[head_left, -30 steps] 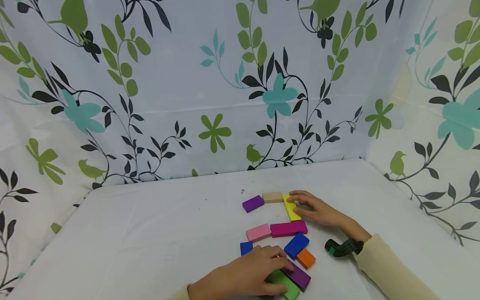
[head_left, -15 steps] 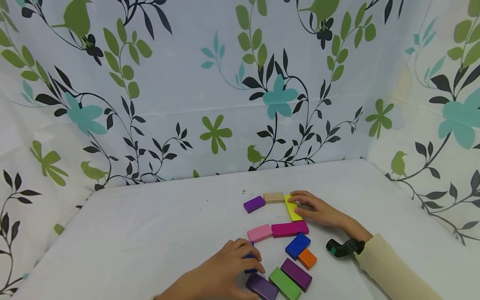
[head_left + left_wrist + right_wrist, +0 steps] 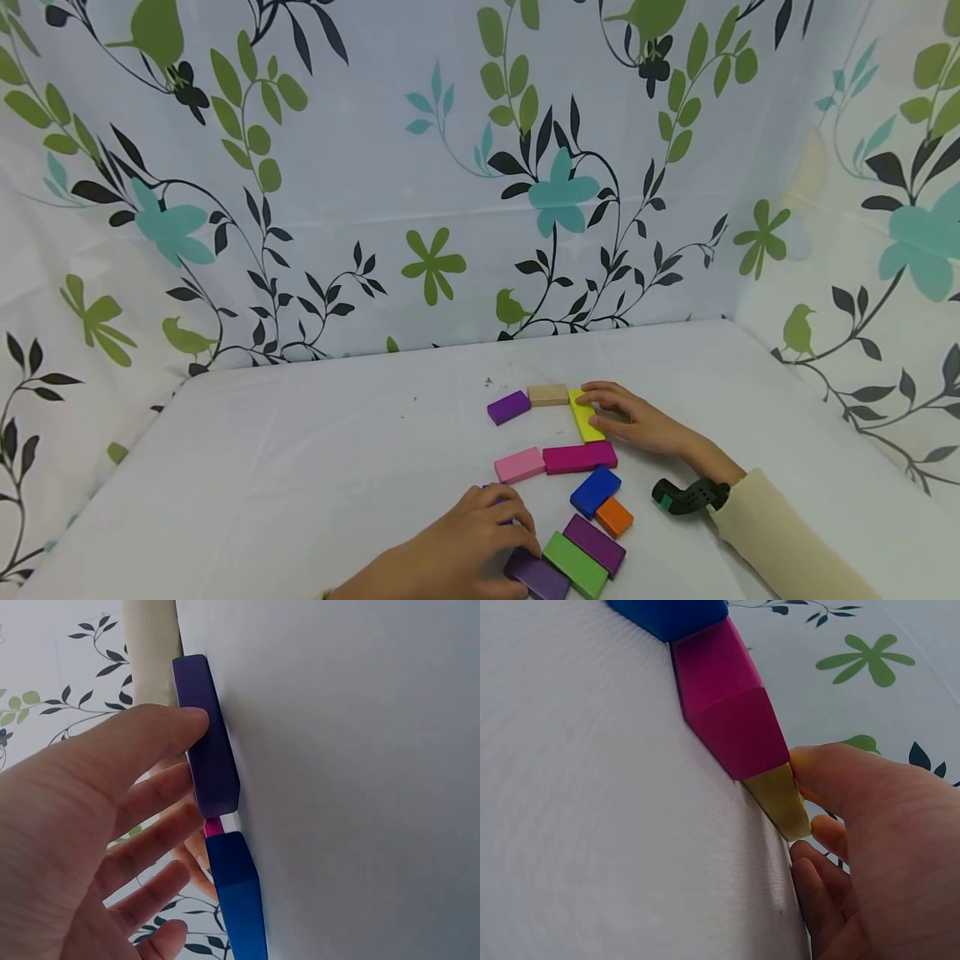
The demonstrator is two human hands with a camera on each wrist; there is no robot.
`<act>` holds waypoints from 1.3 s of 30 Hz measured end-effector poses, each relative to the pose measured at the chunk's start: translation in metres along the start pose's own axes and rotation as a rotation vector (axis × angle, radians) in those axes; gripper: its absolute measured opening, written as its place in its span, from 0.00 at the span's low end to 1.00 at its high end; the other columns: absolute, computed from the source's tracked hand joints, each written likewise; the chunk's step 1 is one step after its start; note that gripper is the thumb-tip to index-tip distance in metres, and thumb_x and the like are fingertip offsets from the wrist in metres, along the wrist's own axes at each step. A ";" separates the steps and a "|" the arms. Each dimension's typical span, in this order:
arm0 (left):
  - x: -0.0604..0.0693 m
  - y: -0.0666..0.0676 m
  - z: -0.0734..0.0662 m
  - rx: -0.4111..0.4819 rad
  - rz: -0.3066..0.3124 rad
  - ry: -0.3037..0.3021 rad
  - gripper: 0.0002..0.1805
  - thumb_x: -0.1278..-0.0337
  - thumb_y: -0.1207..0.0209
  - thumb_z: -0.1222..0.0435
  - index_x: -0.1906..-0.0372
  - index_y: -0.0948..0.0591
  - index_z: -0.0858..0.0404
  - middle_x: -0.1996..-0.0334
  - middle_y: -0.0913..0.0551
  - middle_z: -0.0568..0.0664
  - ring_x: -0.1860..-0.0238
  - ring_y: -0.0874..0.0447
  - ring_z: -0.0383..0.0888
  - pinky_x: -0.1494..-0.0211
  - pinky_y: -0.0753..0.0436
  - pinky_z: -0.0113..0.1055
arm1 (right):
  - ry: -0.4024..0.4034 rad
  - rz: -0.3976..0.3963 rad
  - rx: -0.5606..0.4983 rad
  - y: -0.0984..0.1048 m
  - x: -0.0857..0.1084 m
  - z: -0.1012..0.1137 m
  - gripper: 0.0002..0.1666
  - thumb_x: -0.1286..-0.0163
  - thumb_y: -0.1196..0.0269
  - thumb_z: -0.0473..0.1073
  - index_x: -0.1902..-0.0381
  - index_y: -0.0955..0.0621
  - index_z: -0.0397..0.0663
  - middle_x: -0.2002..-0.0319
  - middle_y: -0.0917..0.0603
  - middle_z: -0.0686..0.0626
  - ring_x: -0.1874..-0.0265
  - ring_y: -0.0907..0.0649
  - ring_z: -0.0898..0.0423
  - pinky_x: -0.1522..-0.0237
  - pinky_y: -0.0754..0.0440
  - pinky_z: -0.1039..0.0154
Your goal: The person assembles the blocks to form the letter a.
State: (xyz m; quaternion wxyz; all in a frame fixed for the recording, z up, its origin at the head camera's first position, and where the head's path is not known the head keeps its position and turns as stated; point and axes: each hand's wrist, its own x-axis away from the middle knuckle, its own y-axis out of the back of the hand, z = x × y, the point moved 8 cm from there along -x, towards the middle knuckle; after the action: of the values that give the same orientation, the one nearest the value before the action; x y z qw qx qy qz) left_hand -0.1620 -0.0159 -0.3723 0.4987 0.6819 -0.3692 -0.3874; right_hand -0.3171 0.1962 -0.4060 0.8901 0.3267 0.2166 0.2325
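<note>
In the head view my left hand [image 3: 465,542] pinches a dark purple block [image 3: 537,575] at the table's near side. The left wrist view shows its thumb on one face of that block and the index finger at the other. Beside the dark purple block lie a green block [image 3: 576,564] and a plum block [image 3: 595,545]. A blue block [image 3: 238,892] sits just beyond it, mostly covered by the hand in the head view. Farther out my right hand [image 3: 637,418] holds a yellow block [image 3: 585,419] between thumb and fingers.
A magenta block [image 3: 580,457] meets a pink one [image 3: 519,465]. Another blue block [image 3: 596,490] touches an orange block [image 3: 615,517]. At the far end are a tan block [image 3: 548,395] and a violet block [image 3: 508,408]. Patterned cloth [image 3: 322,208] hangs behind the white table [image 3: 300,467].
My left hand has gone from the green block leftward to the dark purple block, which has shifted right against the green one. The right hand stays on the yellow block.
</note>
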 end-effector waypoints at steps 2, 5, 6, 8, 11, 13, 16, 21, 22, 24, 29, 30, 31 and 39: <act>-0.002 -0.001 -0.001 -0.008 0.000 -0.003 0.12 0.39 0.38 0.49 0.53 0.17 0.47 0.55 0.23 0.35 0.44 0.32 0.37 0.46 0.31 0.32 | -0.001 0.002 -0.006 0.000 0.000 0.000 0.21 0.27 0.42 0.42 0.38 0.24 0.46 0.31 0.36 0.37 0.34 0.32 0.37 0.38 0.33 0.42; -0.003 -0.002 -0.002 -0.008 0.009 0.005 0.13 0.39 0.38 0.49 0.53 0.17 0.47 0.56 0.21 0.34 0.46 0.32 0.36 0.48 0.32 0.31 | -0.001 0.005 -0.004 -0.001 0.000 0.001 0.21 0.27 0.42 0.42 0.38 0.25 0.46 0.31 0.36 0.37 0.34 0.32 0.36 0.38 0.33 0.42; -0.003 -0.003 -0.002 -0.007 0.016 0.013 0.13 0.39 0.39 0.49 0.53 0.18 0.47 0.56 0.21 0.33 0.46 0.32 0.36 0.48 0.32 0.31 | 0.000 0.005 -0.002 -0.001 0.000 0.001 0.21 0.27 0.42 0.42 0.38 0.25 0.45 0.31 0.36 0.37 0.34 0.32 0.36 0.38 0.33 0.42; -0.003 -0.004 -0.001 -0.002 0.030 0.026 0.13 0.38 0.39 0.48 0.52 0.18 0.47 0.57 0.20 0.32 0.46 0.31 0.35 0.49 0.33 0.31 | 0.002 0.004 0.001 0.000 0.000 0.001 0.21 0.27 0.42 0.42 0.38 0.25 0.45 0.31 0.36 0.37 0.35 0.32 0.36 0.38 0.32 0.41; -0.003 -0.004 -0.001 0.001 0.035 0.041 0.14 0.38 0.40 0.46 0.53 0.18 0.47 0.57 0.21 0.33 0.48 0.32 0.35 0.50 0.33 0.31 | 0.006 0.004 -0.001 0.000 0.000 0.001 0.21 0.27 0.42 0.42 0.38 0.25 0.45 0.31 0.36 0.37 0.34 0.32 0.36 0.38 0.32 0.41; -0.003 -0.004 0.000 0.009 0.030 0.049 0.14 0.39 0.39 0.46 0.53 0.18 0.47 0.57 0.22 0.33 0.49 0.32 0.34 0.51 0.34 0.30 | 0.007 0.005 -0.004 0.000 0.000 0.001 0.21 0.27 0.42 0.41 0.38 0.25 0.45 0.31 0.36 0.37 0.34 0.32 0.36 0.38 0.32 0.41; -0.002 -0.003 0.001 0.011 0.017 0.060 0.14 0.40 0.39 0.46 0.54 0.18 0.47 0.57 0.22 0.34 0.50 0.31 0.33 0.52 0.34 0.29 | 0.007 0.006 -0.008 -0.001 0.000 0.001 0.21 0.27 0.42 0.41 0.38 0.25 0.45 0.31 0.36 0.37 0.34 0.32 0.36 0.38 0.33 0.41; -0.002 -0.004 0.004 0.021 0.029 0.092 0.15 0.40 0.39 0.46 0.53 0.19 0.47 0.56 0.22 0.34 0.49 0.31 0.33 0.51 0.33 0.30 | 0.005 0.003 -0.005 -0.001 0.000 0.001 0.21 0.28 0.42 0.42 0.38 0.25 0.45 0.31 0.35 0.37 0.34 0.32 0.36 0.38 0.32 0.42; -0.002 -0.004 0.004 0.024 0.029 0.096 0.15 0.40 0.39 0.46 0.53 0.19 0.47 0.56 0.22 0.34 0.49 0.31 0.33 0.51 0.33 0.31 | 0.005 0.002 -0.002 -0.001 0.000 0.000 0.21 0.28 0.42 0.42 0.38 0.25 0.46 0.31 0.35 0.37 0.34 0.32 0.36 0.38 0.32 0.42; -0.002 -0.004 0.004 0.028 0.028 0.099 0.15 0.40 0.40 0.45 0.53 0.19 0.47 0.56 0.22 0.34 0.48 0.31 0.34 0.50 0.32 0.32 | 0.005 0.002 0.001 0.000 0.000 0.001 0.21 0.27 0.42 0.42 0.38 0.25 0.46 0.31 0.35 0.37 0.34 0.32 0.36 0.38 0.32 0.41; -0.004 -0.002 0.002 0.013 -0.010 0.092 0.18 0.40 0.41 0.43 0.51 0.20 0.46 0.57 0.23 0.33 0.49 0.32 0.33 0.50 0.34 0.32 | 0.009 0.006 -0.003 0.000 0.000 0.002 0.22 0.27 0.42 0.41 0.38 0.25 0.44 0.31 0.36 0.36 0.34 0.32 0.36 0.38 0.33 0.41; -0.005 -0.002 0.002 0.014 -0.016 0.094 0.19 0.40 0.41 0.43 0.50 0.21 0.46 0.57 0.23 0.33 0.49 0.32 0.33 0.50 0.34 0.32 | 0.009 0.006 -0.004 0.001 0.000 0.003 0.22 0.27 0.42 0.41 0.38 0.25 0.44 0.31 0.35 0.37 0.34 0.32 0.36 0.38 0.33 0.41; -0.007 -0.003 0.002 0.012 -0.016 0.095 0.20 0.40 0.41 0.42 0.49 0.21 0.47 0.58 0.23 0.32 0.49 0.32 0.33 0.50 0.35 0.31 | 0.010 0.005 -0.005 0.001 0.000 0.003 0.22 0.27 0.42 0.41 0.38 0.25 0.44 0.31 0.35 0.36 0.34 0.32 0.36 0.38 0.33 0.41; -0.028 -0.011 -0.007 -0.039 0.074 0.078 0.28 0.41 0.44 0.38 0.41 0.24 0.47 0.55 0.22 0.33 0.48 0.32 0.34 0.50 0.35 0.33 | 0.011 0.010 -0.006 0.001 0.001 0.003 0.22 0.27 0.42 0.41 0.38 0.25 0.43 0.31 0.36 0.36 0.34 0.33 0.36 0.38 0.33 0.41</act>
State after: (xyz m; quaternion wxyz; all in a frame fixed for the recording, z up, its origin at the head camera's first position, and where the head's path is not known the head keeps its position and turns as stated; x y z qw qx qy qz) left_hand -0.1666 0.0139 -0.3768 0.5398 0.6725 -0.3671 -0.3488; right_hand -0.3154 0.1962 -0.4037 0.8887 0.3238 0.2192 0.2393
